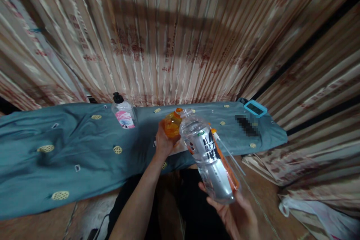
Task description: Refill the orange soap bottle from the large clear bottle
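My left hand (pixel 164 140) is wrapped round an orange see-through bottle (pixel 171 125) standing at the middle of the bench cloth. In my right hand (pixel 232 210) is a large clear plastic drink bottle (pixel 215 165) with a silver and black label, gripped near its base. It is tilted, base toward me, and its open neck meets or nearly meets the mouth of the orange bottle. Whether liquid runs between them I cannot tell. Partly hidden behind the drink bottle is a small orange and white piece (pixel 214 134) with a thin pale tube (pixel 232 157) sticking out toward the floor.
A clear pump bottle (pixel 123 114) with a black top and pink label stands at left on the green pineapple-print cloth (pixel 92 150). A blue-framed digital device (pixel 255 108) and a blurred-out dark item (pixel 246 125) lie at right. Patterned curtains (pixel 168 45) hang behind.
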The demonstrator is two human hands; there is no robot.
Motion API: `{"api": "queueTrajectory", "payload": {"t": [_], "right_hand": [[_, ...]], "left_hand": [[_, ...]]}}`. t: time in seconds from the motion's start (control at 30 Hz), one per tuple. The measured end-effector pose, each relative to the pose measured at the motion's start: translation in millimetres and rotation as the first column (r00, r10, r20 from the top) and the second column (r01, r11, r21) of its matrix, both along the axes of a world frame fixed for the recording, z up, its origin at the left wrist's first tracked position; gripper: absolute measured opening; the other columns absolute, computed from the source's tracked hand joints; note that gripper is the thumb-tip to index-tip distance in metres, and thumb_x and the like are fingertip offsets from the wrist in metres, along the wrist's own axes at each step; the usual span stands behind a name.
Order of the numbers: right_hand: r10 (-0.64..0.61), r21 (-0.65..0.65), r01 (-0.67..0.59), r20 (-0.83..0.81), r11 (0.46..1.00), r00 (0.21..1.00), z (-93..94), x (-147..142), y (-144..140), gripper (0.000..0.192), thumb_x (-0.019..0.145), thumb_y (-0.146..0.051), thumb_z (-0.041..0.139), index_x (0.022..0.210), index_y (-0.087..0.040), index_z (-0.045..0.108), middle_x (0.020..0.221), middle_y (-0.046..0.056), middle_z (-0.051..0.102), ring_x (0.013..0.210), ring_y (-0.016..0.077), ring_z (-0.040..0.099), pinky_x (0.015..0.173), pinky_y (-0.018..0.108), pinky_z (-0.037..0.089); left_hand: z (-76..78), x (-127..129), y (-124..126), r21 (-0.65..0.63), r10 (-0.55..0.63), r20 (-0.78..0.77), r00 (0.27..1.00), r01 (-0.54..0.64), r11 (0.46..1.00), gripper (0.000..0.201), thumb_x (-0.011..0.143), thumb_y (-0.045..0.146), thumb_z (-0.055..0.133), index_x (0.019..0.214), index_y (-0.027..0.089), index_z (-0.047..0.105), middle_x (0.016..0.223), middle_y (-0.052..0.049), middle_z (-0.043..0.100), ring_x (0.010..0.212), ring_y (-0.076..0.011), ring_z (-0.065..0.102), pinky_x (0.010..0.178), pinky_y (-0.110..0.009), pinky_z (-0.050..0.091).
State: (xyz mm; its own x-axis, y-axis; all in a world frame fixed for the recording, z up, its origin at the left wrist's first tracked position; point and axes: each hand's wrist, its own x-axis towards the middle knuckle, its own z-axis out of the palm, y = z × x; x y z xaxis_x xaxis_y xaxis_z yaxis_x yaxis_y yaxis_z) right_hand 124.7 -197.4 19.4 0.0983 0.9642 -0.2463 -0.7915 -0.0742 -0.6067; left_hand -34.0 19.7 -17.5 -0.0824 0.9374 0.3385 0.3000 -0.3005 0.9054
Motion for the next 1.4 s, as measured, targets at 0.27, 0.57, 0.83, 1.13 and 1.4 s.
{"api": "queueTrajectory", "payload": {"t": [0.27, 0.57, 0.83, 1.13, 1.4], "right_hand": [[-0.093, -0.048, 0.094, 0.029, 0.994, 0.995, 4.2, -13.5, -5.2, 0.042, 0.070, -0.040, 0.086, 0.110, -0.028, 0.077, 0.117, 0.013, 0.079, 0.108, 0.0414, 0.072, 0.072, 0.036, 0.067], [-0.134, -0.037, 0.135, 0.029, 0.990, 0.991, -0.6, -22.1, -6.9, 0.047, 0.067, -0.044, 0.088, 0.109, -0.028, 0.077, 0.116, 0.011, 0.079, 0.106, 0.0422, 0.073, 0.061, 0.030, 0.067], [-0.127, -0.027, 0.127, 0.021, 0.991, 0.992, -2.3, -20.7, -9.3, 0.046, 0.067, -0.042, 0.089, 0.110, -0.029, 0.077, 0.117, 0.014, 0.078, 0.107, 0.0425, 0.072, 0.054, 0.024, 0.063], [-0.081, -0.067, 0.079, -0.018, 0.995, 0.997, 2.2, -18.7, -13.4, 0.043, 0.066, -0.036, 0.090, 0.107, -0.030, 0.078, 0.115, 0.016, 0.079, 0.110, 0.0374, 0.072, 0.062, 0.023, 0.064], [-0.107, -0.066, 0.107, 0.001, 0.992, 0.994, 9.1, -23.5, -13.0, 0.041, 0.067, -0.036, 0.090, 0.106, -0.031, 0.078, 0.109, 0.016, 0.081, 0.106, 0.0333, 0.075, 0.055, 0.018, 0.061]], "left_hand": [[-1.5, -2.4, 2.7, 0.026, 0.000, -0.032, 0.999, 0.001, 1.000, 0.063, 0.061, 0.030, 0.078, 0.115, 0.022, 0.047, 0.106, -0.006, 0.069, 0.096, -0.0256, 0.070, 0.083, -0.038, 0.056], [-5.9, -2.5, 5.2, 0.057, -0.030, 0.000, 1.000, 0.030, 0.998, 0.063, 0.063, 0.033, 0.077, 0.116, 0.022, 0.046, 0.106, -0.006, 0.068, 0.093, -0.0247, 0.069, 0.082, -0.038, 0.057], [-2.2, -0.5, 3.0, 0.037, -0.018, 0.029, 0.999, 0.017, 0.999, 0.059, 0.063, 0.028, 0.077, 0.113, 0.021, 0.048, 0.104, -0.006, 0.069, 0.093, -0.0250, 0.070, 0.081, -0.038, 0.057], [-1.5, -0.3, 0.6, 0.015, -0.039, 0.045, 0.998, 0.039, 0.999, 0.059, 0.064, 0.026, 0.076, 0.116, 0.021, 0.048, 0.106, -0.007, 0.069, 0.094, -0.0243, 0.070, 0.082, -0.037, 0.056], [-1.9, 0.4, 1.0, -0.012, -0.053, 0.089, 0.995, 0.054, 0.998, 0.062, 0.061, 0.024, 0.077, 0.115, 0.020, 0.049, 0.107, -0.007, 0.069, 0.097, -0.0255, 0.069, 0.086, -0.038, 0.054]]}}
